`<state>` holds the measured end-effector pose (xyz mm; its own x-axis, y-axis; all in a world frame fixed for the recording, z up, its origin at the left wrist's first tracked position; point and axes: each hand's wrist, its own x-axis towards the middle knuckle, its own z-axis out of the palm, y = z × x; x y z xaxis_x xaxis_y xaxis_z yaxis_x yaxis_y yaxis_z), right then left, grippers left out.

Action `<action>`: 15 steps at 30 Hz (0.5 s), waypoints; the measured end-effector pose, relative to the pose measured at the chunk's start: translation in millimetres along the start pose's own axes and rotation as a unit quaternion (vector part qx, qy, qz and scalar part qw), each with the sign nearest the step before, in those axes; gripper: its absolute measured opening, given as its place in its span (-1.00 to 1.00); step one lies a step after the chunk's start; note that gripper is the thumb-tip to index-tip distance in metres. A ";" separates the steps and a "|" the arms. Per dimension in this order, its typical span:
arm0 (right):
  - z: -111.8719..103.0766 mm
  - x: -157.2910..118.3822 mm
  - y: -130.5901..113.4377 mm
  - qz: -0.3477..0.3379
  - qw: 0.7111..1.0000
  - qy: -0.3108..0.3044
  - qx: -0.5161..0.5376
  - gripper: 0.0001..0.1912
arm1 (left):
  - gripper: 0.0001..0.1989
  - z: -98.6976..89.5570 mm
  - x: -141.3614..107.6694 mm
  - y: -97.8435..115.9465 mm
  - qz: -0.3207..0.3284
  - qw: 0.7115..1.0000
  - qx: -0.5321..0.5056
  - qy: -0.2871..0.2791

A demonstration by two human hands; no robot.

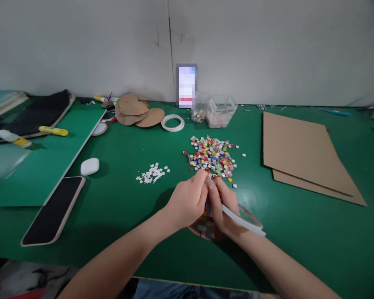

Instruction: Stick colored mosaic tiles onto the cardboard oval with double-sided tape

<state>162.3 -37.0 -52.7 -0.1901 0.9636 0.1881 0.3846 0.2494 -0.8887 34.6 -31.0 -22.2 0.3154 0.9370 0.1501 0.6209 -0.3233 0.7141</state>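
My left hand (pixel 188 201) and my right hand (pixel 224 199) meet at the fingertips in front of me, both closed. A roll of white double-sided tape (pixel 246 222) is held in my right hand and sticks out toward the right wrist. The left fingers pinch against the right ones; whatever lies between them is hidden. Under my hands is a round cardboard disc (pixel 216 237) partly covered with coloured mosaic tiles (pixel 206 228). Just beyond the fingertips spreads a pile of loose multicoloured tiles (pixel 212 155). Small white pieces (pixel 152 173) lie to the left.
Two clear containers (pixel 221 112) with small pieces stand at the back by a propped phone (pixel 187 85). Another tape roll (pixel 173 123) and cardboard discs (pixel 132 110) lie nearby. Cardboard sheets (pixel 299 151) occupy the right; a dark phone (pixel 54 214) and white case (pixel 89 166) the left.
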 end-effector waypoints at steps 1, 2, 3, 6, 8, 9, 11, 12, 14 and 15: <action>0.5 -0.6 0.6 -0.003 1.000 0.002 -0.016 -0.73 | -0.89 0.0 -0.1 -0.1 0.001 1.000 -0.001 -0.003; 0.9 -1.1 1.3 -0.007 1.000 0.002 -0.026 -0.73 | -0.88 0.1 -0.2 -0.1 0.000 1.000 -0.001 -0.005; 1.3 -1.4 2.1 -0.011 1.000 0.002 -0.026 -0.73 | -0.88 0.1 -0.2 -0.1 -0.001 1.000 0.001 -0.005; 0.8 -1.7 4.7 -0.035 0.999 0.002 -0.032 -0.76 | -0.87 -0.2 0.0 0.4 0.000 1.000 0.006 -0.002; -0.4 -1.5 5.9 -0.048 0.998 -0.008 -0.043 -0.77 | -0.87 -1.1 0.4 0.9 -0.002 1.000 -0.003 -0.004; -1.1 -1.2 6.2 -0.053 0.997 -0.014 -0.049 -0.77 | -0.86 -1.7 0.7 1.1 -0.005 1.000 -0.010 -0.006; -2.5 -0.6 5.8 -0.058 0.997 -0.020 -0.052 -0.76 | -0.82 -3.0 1.4 1.3 -0.013 1.000 -0.026 -0.012; -3.0 -0.3 5.2 -0.057 0.997 -0.019 -0.050 -0.76 | -0.80 -3.6 1.7 1.4 -0.018 0.999 -0.034 -0.016; -3.8 0.7 3.2 -0.048 0.997 -0.020 -0.048 -0.76 | -0.77 -4.8 2.2 1.5 -0.026 0.998 -0.050 -0.021; -4.2 1.3 2.0 -0.041 0.998 -0.021 -0.046 -0.76 | -0.76 -5.4 2.3 1.5 -0.030 0.998 -0.058 -0.024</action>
<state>166.6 -34.9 -52.5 -0.2603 0.9354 0.2393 0.4476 0.3365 -0.8285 32.3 -28.7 -17.1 0.3152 0.9462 0.0734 0.5534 -0.2461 0.7958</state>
